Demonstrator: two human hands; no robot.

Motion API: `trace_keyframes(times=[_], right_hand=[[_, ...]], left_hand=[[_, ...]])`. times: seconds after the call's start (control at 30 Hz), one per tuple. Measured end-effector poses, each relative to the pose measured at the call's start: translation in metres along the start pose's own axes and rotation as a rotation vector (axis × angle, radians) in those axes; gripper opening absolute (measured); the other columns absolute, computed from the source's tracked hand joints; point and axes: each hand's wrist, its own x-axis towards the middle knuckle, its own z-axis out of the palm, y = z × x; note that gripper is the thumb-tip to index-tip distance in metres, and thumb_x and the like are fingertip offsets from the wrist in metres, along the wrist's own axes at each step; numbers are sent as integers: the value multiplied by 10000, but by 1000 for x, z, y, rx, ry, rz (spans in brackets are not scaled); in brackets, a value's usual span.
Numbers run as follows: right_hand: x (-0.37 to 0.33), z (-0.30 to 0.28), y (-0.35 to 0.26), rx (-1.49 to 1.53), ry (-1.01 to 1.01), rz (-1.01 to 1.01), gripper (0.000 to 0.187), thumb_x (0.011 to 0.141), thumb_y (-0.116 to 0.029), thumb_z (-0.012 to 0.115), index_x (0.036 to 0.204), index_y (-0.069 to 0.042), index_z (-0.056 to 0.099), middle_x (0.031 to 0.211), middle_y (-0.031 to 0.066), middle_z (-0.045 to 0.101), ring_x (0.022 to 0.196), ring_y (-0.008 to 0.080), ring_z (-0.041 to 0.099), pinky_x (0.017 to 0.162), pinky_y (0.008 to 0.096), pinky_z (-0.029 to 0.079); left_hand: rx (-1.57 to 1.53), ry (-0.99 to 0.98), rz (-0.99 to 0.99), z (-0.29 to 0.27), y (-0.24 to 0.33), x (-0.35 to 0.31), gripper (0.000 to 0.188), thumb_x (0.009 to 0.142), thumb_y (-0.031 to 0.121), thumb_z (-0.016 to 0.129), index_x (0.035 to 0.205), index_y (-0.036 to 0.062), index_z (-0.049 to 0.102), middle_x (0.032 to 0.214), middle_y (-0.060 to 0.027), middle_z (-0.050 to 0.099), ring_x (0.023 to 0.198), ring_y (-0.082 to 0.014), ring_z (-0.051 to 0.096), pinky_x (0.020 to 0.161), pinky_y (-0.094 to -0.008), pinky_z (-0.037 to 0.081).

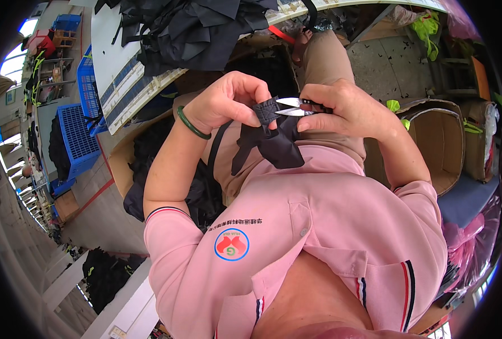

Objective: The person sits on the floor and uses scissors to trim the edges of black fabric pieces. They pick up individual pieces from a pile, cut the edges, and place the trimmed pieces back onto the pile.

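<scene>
My left hand (228, 101) pinches a small black fabric piece (265, 112) with a strap end, held up over my lap. My right hand (347, 107) grips small thread snips (289, 107), their silver blades apart and pointing left at the edge of the fabric. More of the black fabric (276, 144) hangs down from the pinched part onto my pink shirt. A green bangle (191, 125) circles my left wrist.
A white table (110, 51) with a heap of black garments (189, 28) stands ahead. Blue plastic crates (76, 135) sit to the left. An open cardboard box (437, 141) is on the right. Black fabric (149, 152) fills a box by my left knee.
</scene>
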Motion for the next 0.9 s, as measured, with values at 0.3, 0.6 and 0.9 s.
trace_keyframes(times=[0.3, 0.6, 0.9], right_hand=[[5, 1, 3, -23, -61, -82, 370, 816, -363, 687, 800, -15, 561, 554, 114, 505, 497, 312, 488, 485, 382, 358], [6, 1, 12, -108, -103, -137, 316, 781, -296, 731, 824, -22, 580, 552, 109, 490, 504, 298, 489, 478, 366, 351], [12, 1, 2, -81, -158, -151, 330, 784, -301, 728, 799, -16, 562, 545, 113, 484, 501, 298, 493, 476, 368, 347]], left_hand=[[-51, -92, -101, 2, -1, 5, 182, 641, 1, 668, 814, -38, 628, 828, -126, 685, 761, -168, 657, 752, -247, 496], [7, -147, -185, 5, 2, 7, 177, 653, 12, 673, 813, -45, 622, 824, -129, 683, 758, -166, 660, 742, -244, 493], [21, -168, -227, 10, 3, 13, 217, 659, -4, 658, 869, -51, 632, 838, -123, 682, 781, -161, 658, 755, -237, 491]])
